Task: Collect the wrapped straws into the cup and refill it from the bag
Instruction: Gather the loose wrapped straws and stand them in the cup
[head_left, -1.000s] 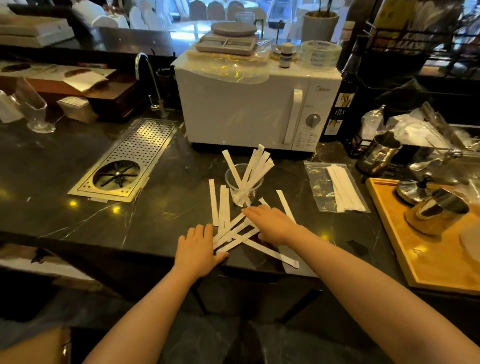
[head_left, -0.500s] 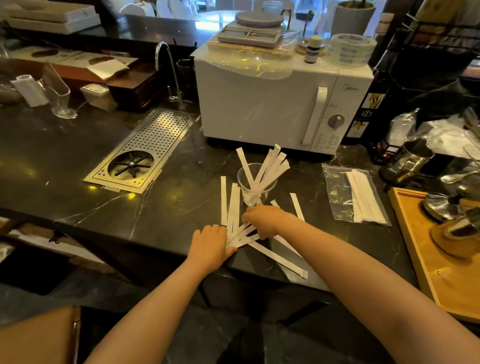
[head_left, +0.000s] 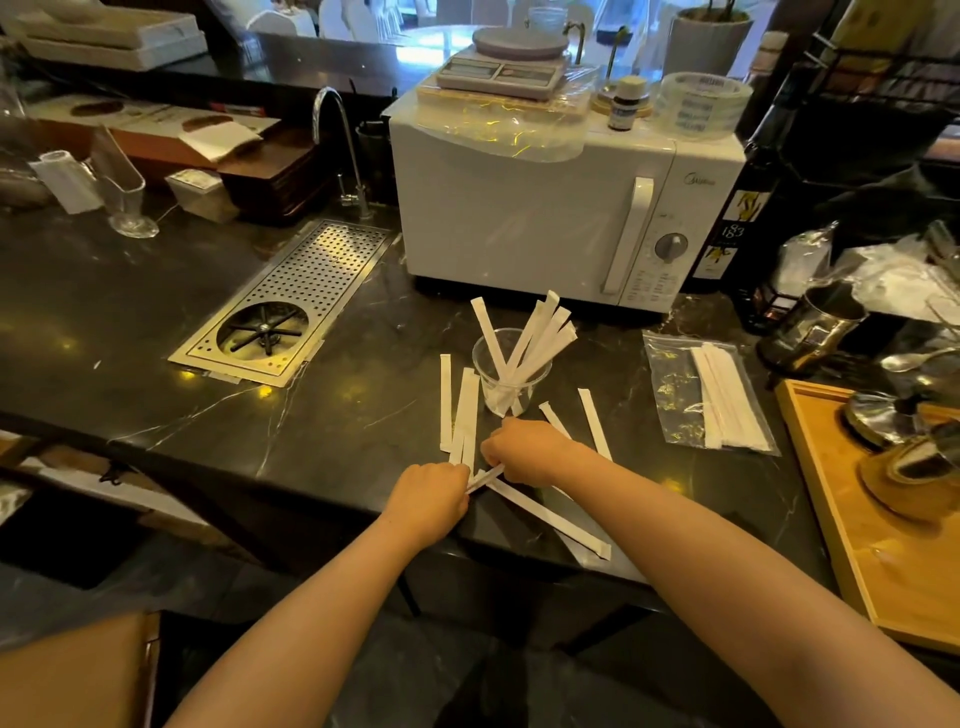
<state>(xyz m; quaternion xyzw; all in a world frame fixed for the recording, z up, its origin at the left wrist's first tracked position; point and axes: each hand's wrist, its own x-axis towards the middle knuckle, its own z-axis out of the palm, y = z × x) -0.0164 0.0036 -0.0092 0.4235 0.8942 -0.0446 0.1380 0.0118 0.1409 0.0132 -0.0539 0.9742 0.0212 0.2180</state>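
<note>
A clear plastic cup (head_left: 510, 385) stands on the dark marble counter (head_left: 156, 322) with several white wrapped straws (head_left: 540, 338) leaning in it. More wrapped straws (head_left: 465, 410) lie flat in front of and beside the cup; one long straw (head_left: 550, 519) reaches toward the counter edge. My left hand (head_left: 428, 496) and my right hand (head_left: 524, 449) meet just in front of the cup, both closed on a small bunch of wrapped straws (head_left: 485, 478) between them. A clear zip bag (head_left: 701, 395) with more wrapped straws lies flat to the right.
A white microwave (head_left: 545, 208) stands right behind the cup. A perforated metal rinser tray (head_left: 291, 301) is set in the counter at left, with a tap (head_left: 337, 145) behind it. At right are a wooden tray (head_left: 831, 519) with metal pitchers and a steel jug (head_left: 815, 327).
Both hands have drawn together and curled from flat on the scattered straws into fists, bunching several straws between them. The camera has shifted a little closer.
</note>
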